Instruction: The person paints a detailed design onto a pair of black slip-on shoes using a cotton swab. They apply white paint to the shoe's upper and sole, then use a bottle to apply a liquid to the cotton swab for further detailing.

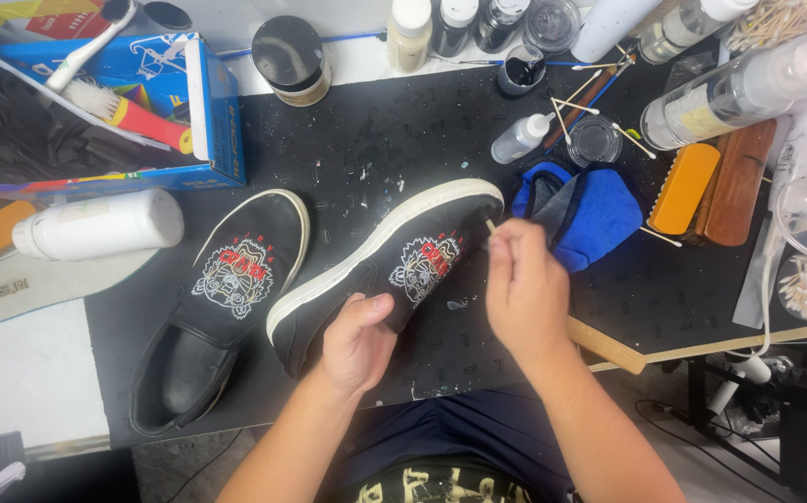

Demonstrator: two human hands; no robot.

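The shoe [394, 265] you are working on is a black slip-on with a white sole rim and a stitched tiger-head motif in white and red on the upper; it is tipped on its side over the black mat [375, 149], toe pointing away from you toward the blue cloth [589, 214]. Your left hand [357, 340] is curled around its heel end, fingers closed on the upper and thumb on top, so it is steadied there. Your right hand [524, 289] is pinched shut on a thin swab stick [491, 226], whose tip meets the shoe near the toe, just by the sole edge. Judging by its look, the shoe should be light, with a soft fabric upper that gives under your fingers and a stiffer rubber sole; the heel and sole rim seem the firmest places to grip, and pressing on the embroidery is best avoided since the stitching looks delicate. The stick is slender and probably snaps easily if you bear down. The matching second shoe [226, 307] lies flat on the mat just to the left, opening toward you. A white bottle [105, 225] lies on its side farther left, and a small dropper bottle [521, 139] stands beyond the toe, near a small glass dish [595, 142].
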